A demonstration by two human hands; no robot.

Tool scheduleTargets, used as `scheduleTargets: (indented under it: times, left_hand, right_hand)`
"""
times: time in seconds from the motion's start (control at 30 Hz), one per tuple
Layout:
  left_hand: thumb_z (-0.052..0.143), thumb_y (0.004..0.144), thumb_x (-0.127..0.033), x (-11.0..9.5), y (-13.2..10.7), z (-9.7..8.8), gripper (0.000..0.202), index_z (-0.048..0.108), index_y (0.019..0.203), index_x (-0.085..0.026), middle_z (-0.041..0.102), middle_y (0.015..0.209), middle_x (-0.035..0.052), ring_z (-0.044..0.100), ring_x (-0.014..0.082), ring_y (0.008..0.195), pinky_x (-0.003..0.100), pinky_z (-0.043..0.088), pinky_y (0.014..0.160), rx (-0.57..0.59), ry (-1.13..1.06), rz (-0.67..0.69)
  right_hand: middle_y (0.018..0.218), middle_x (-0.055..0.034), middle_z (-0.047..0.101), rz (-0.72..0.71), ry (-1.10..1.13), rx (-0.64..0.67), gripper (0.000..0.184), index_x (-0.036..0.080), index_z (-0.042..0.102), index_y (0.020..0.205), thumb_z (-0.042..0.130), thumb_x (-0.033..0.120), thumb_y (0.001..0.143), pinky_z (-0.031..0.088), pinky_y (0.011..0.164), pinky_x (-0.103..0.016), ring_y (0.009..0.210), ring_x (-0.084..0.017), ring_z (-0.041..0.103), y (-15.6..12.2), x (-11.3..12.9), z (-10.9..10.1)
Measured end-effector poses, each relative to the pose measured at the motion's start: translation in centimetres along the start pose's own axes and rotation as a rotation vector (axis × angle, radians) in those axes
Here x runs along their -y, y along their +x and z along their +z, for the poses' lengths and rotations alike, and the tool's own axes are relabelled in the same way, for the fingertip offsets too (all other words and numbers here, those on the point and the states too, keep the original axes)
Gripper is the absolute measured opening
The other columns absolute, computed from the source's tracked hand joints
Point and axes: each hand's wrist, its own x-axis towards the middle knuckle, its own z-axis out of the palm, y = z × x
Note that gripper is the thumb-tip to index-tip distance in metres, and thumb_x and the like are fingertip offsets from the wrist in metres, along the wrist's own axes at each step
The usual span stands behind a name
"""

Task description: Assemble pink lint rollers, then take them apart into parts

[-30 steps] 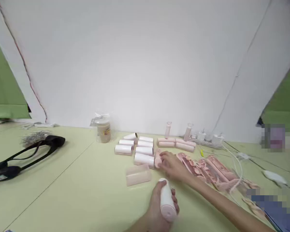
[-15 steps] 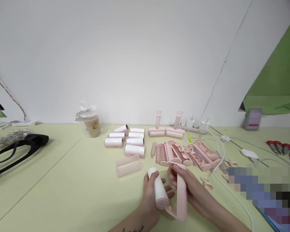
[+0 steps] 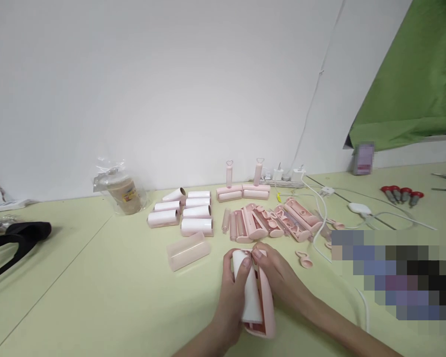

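My left hand [image 3: 230, 287] is wrapped round a white lint-roller paper roll [image 3: 251, 297], its thumb lying along the roll. My right hand [image 3: 275, 270] grips a pink plastic roller case [image 3: 268, 310] near its upper end. The roll lies lengthwise against the case's open side, with the dark inside of the case showing between them. How far the roll sits in the case is hard to tell. Beyond my hands lie several pink roller cases and clear pink handles [image 3: 254, 220]. A translucent pink cover [image 3: 189, 251] rests to the left.
Several white paper rolls [image 3: 196, 227] lie at the centre-left. Two assembled lint rollers [image 3: 229, 192] stand by the wall, handles up. A bagged cup [image 3: 124, 194] is at the left. White cables [image 3: 321, 233], a loose pink hook piece [image 3: 305, 259] and red-topped items [image 3: 405, 192] are at the right.
The roll and the pink case, held apart at an angle before, are now brought together side by side. Both hands have closed in at their upper ends. My view has turned right.
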Motion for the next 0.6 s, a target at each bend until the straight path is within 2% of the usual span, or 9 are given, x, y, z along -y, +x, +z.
scheduleTargets:
  times: [0.13, 0.27, 0.4, 0.5, 0.6]
  left_hand:
    - [0.067, 0.064, -0.038, -0.7, -0.4, 0.0, 0.063, 0.030, 0.114, -0.027, 0.055, 0.094, 0.0017, 0.055, 0.0153, 0.078, 0.023, 0.043, 0.065, 0.144, 0.111, 0.057]
    - [0.070, 0.061, -0.026, -1.6, -0.1, -0.7, 0.068, 0.026, 0.113, -0.026, 0.053, 0.088, 0.0004, 0.054, 0.0143, 0.072, 0.023, 0.043, 0.061, 0.282, 0.317, 0.077]
    - [0.072, 0.054, -0.027, -2.4, 0.4, -2.1, 0.083, 0.024, 0.121, -0.026, 0.054, 0.093, 0.0027, 0.054, 0.0192, 0.077, 0.029, 0.043, 0.064, 0.251, 0.760, 0.132]
    - [0.071, 0.051, -0.028, -3.2, 0.0, -2.7, 0.070, 0.039, 0.114, -0.026, 0.057, 0.088, 0.0015, 0.055, 0.0228, 0.076, 0.029, 0.042, 0.061, 0.311, 1.062, 0.204]
    - [0.065, 0.057, -0.022, -3.6, -1.0, -2.9, 0.062, 0.044, 0.115, -0.029, 0.060, 0.083, 0.0010, 0.056, 0.0240, 0.069, 0.029, 0.039, 0.059, 0.374, 1.189, 0.312]
  right_hand:
    - [0.065, 0.0018, 0.042, -0.025, -0.065, -0.009, 0.032, 0.021, 0.033, 0.065, 0.024, 0.040, 0.089, 0.037, 0.057, -0.026, 0.063, -0.015, 0.044, -0.1, -0.1, -0.3]
    - [0.070, 0.0002, 0.046, -0.088, -0.205, 0.006, 0.025, 0.021, 0.038, 0.070, 0.030, 0.036, 0.087, 0.038, 0.060, -0.028, 0.066, -0.016, 0.046, 0.2, 0.0, -1.6]
    - [0.079, -0.0003, 0.053, -0.182, -0.295, 0.245, 0.006, 0.021, 0.046, 0.082, 0.045, 0.025, 0.078, 0.038, 0.059, -0.025, 0.070, -0.015, 0.050, 0.7, 0.7, -3.6]
    - [0.073, 0.0003, 0.057, -0.232, -0.445, 0.361, 0.008, 0.021, 0.050, 0.077, 0.051, 0.021, 0.069, 0.034, 0.054, -0.023, 0.064, -0.015, 0.051, 0.5, 1.6, -4.2]
    - [0.071, -0.0014, 0.059, -0.290, -0.569, 0.413, 0.010, 0.020, 0.053, 0.072, 0.054, 0.023, 0.062, 0.031, 0.052, -0.025, 0.062, -0.017, 0.053, -0.2, 2.3, -4.0]
